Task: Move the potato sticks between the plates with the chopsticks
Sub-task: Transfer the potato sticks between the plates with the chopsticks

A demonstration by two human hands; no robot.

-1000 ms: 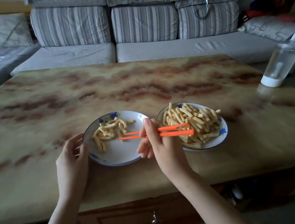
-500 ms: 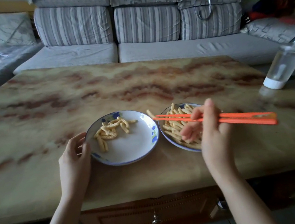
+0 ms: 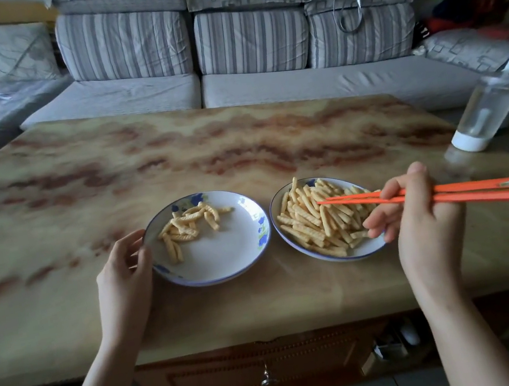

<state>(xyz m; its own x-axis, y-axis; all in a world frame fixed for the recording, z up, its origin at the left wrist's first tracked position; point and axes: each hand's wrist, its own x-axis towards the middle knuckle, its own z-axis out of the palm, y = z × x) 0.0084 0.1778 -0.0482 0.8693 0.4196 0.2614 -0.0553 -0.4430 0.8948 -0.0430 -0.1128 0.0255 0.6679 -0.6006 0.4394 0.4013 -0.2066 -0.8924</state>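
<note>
The right hand was clenched round the orange chopsticks, gripping them about midway. Their tips were drawn close together over the heaped potato sticks on the right plate, and I could not tell whether a stick was caught between them. The left hand held the near-left rim of the left plate, fingers curled against its edge. A smaller pile lay toward the far side of that plate. The sticks looked ridged, light and brittle. Squeezed too hard, one would likely snap. Pinched off-centre or too loosely, it could swivel and drop into the narrow gap of counter between the two plates. The chopsticks looked like smooth plastic, which to my eye would make slipping more likely. The heap was tangled, so lifting one stick might drag a neighbour over the rim. The plates sat just beside each other, so the carry was short, with only the two raised rims to clear. Off at the far right edge of the counter stood a clear bottle with a white base, well apart from the plates but on the side where the chopstick handles pointed, so a wide swing of that arm might knock it. Beyond the counter ran a striped sofa, and below the near edge a drawer with a small knob. Neither was in the way.
</note>
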